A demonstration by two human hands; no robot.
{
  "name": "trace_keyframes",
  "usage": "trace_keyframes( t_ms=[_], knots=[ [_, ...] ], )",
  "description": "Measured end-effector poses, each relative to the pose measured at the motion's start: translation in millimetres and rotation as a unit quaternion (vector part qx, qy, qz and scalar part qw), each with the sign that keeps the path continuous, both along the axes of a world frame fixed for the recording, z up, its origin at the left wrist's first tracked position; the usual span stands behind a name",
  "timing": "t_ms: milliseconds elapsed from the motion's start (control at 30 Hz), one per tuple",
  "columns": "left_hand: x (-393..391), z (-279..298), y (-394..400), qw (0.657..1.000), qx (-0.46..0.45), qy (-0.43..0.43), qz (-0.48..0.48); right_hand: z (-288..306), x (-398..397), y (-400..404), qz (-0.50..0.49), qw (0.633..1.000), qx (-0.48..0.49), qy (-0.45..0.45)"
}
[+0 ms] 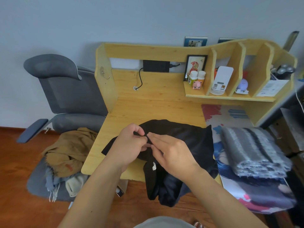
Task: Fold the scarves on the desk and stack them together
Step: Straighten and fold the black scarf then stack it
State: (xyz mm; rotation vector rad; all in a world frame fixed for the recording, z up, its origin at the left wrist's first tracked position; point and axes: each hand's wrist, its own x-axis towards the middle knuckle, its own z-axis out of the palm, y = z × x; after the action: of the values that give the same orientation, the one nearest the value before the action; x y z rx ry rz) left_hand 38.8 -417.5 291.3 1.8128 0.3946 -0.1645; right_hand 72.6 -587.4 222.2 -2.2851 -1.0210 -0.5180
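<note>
A black scarf (189,137) lies across the front of the wooden desk (148,109), and its lower part hangs over the front edge with a small white label showing. My left hand (130,143) and my right hand (171,150) meet above the scarf's left part, and both pinch a piece of the black cloth between thumb and fingers. A folded grey striped scarf (253,148) rests on the desk's right side, on a printed mat (230,116).
A brown scarf (70,148), a blue fringed one (52,183) and a cream one (74,183) are heaped on a grey chair's footrest to the left of the desk. A grey chair (65,89) stands behind them. Shelves with bottles and toys fill the desk's back right.
</note>
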Motion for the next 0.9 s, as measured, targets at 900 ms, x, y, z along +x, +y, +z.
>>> trace_keyframes(
  t_ms=[900],
  knots=[
    [23,52,-41,0.935,0.090,-0.302,-0.165,143,23,-50,-0.010,0.964,0.183,0.190]
  ],
)
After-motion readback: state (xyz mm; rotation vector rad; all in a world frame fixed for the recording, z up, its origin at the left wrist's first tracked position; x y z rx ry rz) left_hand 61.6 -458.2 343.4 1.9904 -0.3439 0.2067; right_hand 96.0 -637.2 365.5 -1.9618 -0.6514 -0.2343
